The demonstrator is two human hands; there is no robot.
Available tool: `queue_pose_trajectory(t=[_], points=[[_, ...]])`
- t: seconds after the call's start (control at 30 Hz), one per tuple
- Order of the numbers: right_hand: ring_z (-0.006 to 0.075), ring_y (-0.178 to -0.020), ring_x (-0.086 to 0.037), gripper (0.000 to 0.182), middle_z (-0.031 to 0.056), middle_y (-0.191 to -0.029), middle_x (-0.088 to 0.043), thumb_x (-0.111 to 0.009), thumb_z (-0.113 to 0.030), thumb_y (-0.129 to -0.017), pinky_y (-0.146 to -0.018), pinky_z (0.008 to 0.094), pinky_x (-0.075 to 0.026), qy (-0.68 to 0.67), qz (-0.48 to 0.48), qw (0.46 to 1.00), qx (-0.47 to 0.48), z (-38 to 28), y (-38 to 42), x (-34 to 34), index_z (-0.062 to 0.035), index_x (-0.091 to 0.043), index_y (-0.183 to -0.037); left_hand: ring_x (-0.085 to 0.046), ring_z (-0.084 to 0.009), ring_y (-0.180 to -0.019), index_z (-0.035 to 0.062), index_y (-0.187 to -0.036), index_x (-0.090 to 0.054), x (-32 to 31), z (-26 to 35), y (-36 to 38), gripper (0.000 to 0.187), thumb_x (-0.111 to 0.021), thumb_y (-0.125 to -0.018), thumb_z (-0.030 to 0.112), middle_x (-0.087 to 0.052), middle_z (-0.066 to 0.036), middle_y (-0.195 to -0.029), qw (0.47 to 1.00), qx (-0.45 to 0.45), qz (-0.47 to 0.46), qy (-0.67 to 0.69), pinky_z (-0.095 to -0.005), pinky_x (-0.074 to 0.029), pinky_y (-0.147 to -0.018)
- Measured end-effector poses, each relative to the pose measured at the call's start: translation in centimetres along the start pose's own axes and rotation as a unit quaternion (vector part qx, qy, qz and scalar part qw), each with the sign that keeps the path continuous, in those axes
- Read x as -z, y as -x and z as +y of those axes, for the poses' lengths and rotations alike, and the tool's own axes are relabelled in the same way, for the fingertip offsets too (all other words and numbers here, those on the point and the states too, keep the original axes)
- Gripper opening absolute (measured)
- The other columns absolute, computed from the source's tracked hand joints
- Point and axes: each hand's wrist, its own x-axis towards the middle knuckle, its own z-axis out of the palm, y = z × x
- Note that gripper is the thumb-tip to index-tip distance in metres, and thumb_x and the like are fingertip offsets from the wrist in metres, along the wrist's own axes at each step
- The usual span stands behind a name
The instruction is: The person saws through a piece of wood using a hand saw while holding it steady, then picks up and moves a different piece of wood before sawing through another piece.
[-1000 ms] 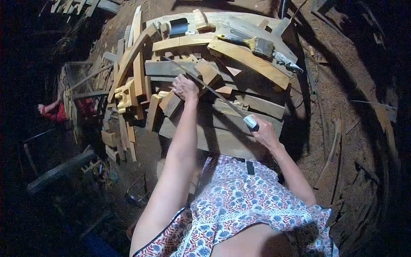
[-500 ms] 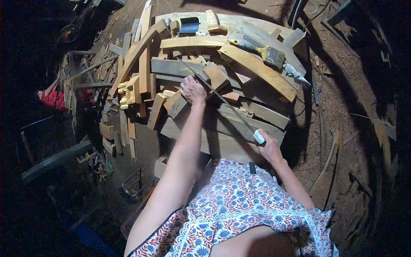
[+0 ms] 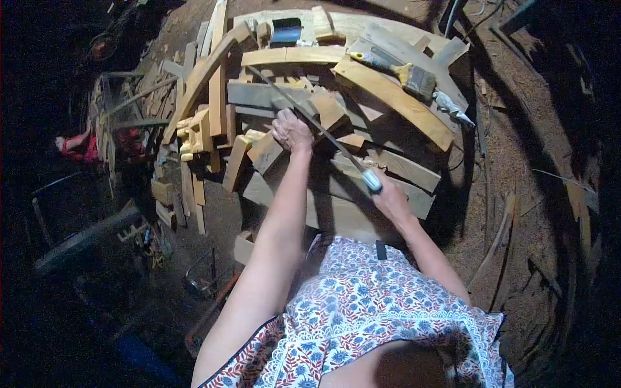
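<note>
My right hand (image 3: 392, 197) is wrapped round the pale handle (image 3: 371, 180) of a handsaw, seen almost edge-on. The saw's long thin blade (image 3: 333, 139) slants up and left across a short wooden block (image 3: 266, 154), just right of my left hand (image 3: 293, 131). With its fingers curled, my left hand presses down on that block, hiding the block's middle. Under the block lie grey boards (image 3: 262, 95), and small offcuts (image 3: 294, 82) sit behind it.
A paintbrush (image 3: 414, 81) rests on boards at the upper right, near a crumpled tube (image 3: 453, 108). Stacked wood pieces (image 3: 200, 132) stand at the left. A person in red (image 3: 84, 147) is farther left. Sawdust and scraps cover the ground at right.
My right hand has pushed the saw up and left, so its tip reaches farther past the block. My left hand stays in place on the block.
</note>
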Motion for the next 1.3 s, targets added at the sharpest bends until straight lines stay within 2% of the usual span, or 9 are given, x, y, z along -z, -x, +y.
queue_pose_trajectory(t=[0.17, 0.27, 0.4, 0.63, 0.7, 0.9, 0.97, 1.07, 1.3], points=[[0.0365, -0.094, -0.058, 0.057, 0.0225, -0.103, -0.058, -0.065, -0.006, -0.068, -0.077, 0.0405, -0.047, 0.040, 0.042, 0.998, 0.017, 4.9, 5.3, 0.1, -0.0085, -0.047, -0.122, -0.050, -0.0295, -0.086, 0.0088, -0.088, -0.052, 0.0, 0.0, 0.1, 0.014, -0.047, -0.078, 0.018, -0.052, -0.008, -0.090, 0.999, -0.011, 0.025, 0.017, -0.0430, -0.038, -0.072], [0.0368, -0.100, -0.054, 0.061, 0.0227, -0.110, -0.055, -0.061, -0.001, -0.064, -0.087, 0.0393, -0.045, 0.010, -0.002, 0.999, -0.043, 4.1, 4.4, 0.0, -0.0032, -0.046, -0.123, -0.050, -0.0299, -0.087, 0.0088, -0.088, -0.053, 0.1, -0.1, 0.1, 0.015, -0.047, -0.079, 0.019, -0.052, -0.008, -0.091, 0.999, -0.013, 0.022, 0.019, -0.0429, -0.038, -0.073], [0.0367, -0.098, -0.055, 0.056, 0.0220, -0.106, -0.057, -0.065, -0.005, -0.069, -0.083, 0.0402, -0.046, 0.066, 0.043, 0.997, 0.022, 4.8, 3.8, -0.1, -0.0057, -0.046, -0.122, -0.051, -0.0322, -0.088, 0.0089, -0.087, -0.053, 0.3, 0.2, -0.5, 0.019, -0.044, -0.082, 0.025, -0.053, -0.011, -0.090, 0.999, 0.011, 0.011, 0.034, -0.0461, -0.039, -0.073], [0.0373, -0.095, -0.056, 0.055, 0.0232, -0.101, -0.058, -0.062, -0.007, -0.070, -0.080, 0.0397, -0.047, 0.058, 0.030, 0.998, 0.013, 1.0, 6.2, 2.6, -0.0067, -0.045, -0.122, -0.051, -0.0318, -0.091, 0.0096, -0.091, -0.055, -0.2, 0.1, -0.4, 0.020, -0.043, -0.084, 0.024, -0.055, -0.010, -0.094, 0.999, 0.013, 0.029, 0.035, -0.0459, -0.039, -0.074], [0.0372, -0.094, -0.057, 0.052, 0.0238, -0.097, -0.059, -0.060, -0.006, -0.070, -0.078, 0.0398, -0.046, 0.052, 0.005, 0.998, -0.034, 0.9, 6.2, 2.8, -0.0069, -0.047, -0.120, -0.050, -0.0315, -0.091, 0.0094, -0.092, -0.055, 0.2, 0.2, -0.4, 0.020, -0.043, -0.084, 0.024, -0.055, -0.010, -0.095, 0.999, 0.007, 0.018, 0.032, -0.0455, -0.039, -0.074], [0.0388, -0.092, -0.057, 0.040, 0.0228, -0.094, -0.059, -0.056, -0.005, -0.072, -0.076, 0.0420, -0.046, -0.006, -0.019, 1.000, 0.005, -1.9, -1.5, 1.3, -0.0110, -0.052, -0.111, -0.050, -0.0296, -0.090, 0.0081, -0.092, -0.055, 0.2, -0.2, 0.1, 0.019, -0.043, -0.083, 0.020, -0.053, -0.009, -0.096, 1.000, -0.023, 0.017, -0.002, -0.0434, -0.039, -0.075], [0.0424, -0.086, -0.057, 0.034, 0.0269, -0.089, -0.059, -0.056, -0.003, -0.072, -0.071, 0.0476, -0.045, 0.026, -0.017, 0.999, 0.005, -3.0, -4.9, -0.1, -0.0064, -0.051, -0.106, -0.050, -0.0289, -0.089, 0.0080, -0.093, -0.055, 0.4, 0.0, -0.2, 0.019, -0.044, -0.082, 0.018, -0.053, -0.009, -0.096, 1.000, -0.024, 0.005, -0.012, -0.0427, -0.039, -0.075], [0.0426, -0.087, -0.056, 0.045, 0.0270, -0.091, -0.058, -0.057, -0.002, -0.070, -0.073, 0.0480, -0.045, 0.040, 0.049, 0.994, 0.085, 0.6, -4.4, -2.2, -0.0089, -0.050, -0.113, -0.049, -0.0286, -0.091, 0.0075, -0.094, -0.055, 0.0, -0.1, -0.1, 0.020, -0.045, -0.080, 0.017, -0.053, -0.009, -0.095, 1.000, 0.001, -0.004, 0.008, -0.0440, -0.038, -0.076], [0.0384, -0.096, -0.055, 0.059, 0.0234, -0.106, -0.056, -0.059, 0.001, -0.066, -0.080, 0.0420, -0.046, 0.056, 0.014, 0.998, -0.025, 2.6, 5.7, 0.8, -0.0074, -0.045, -0.122, -0.050, -0.0284, -0.090, 0.0093, -0.090, -0.054, -0.2, -0.1, -0.2, 0.016, -0.048, -0.078, 0.018, -0.054, -0.008, -0.094, 1.000, 0.008, 0.004, 0.027, -0.0433, -0.037, -0.075]])
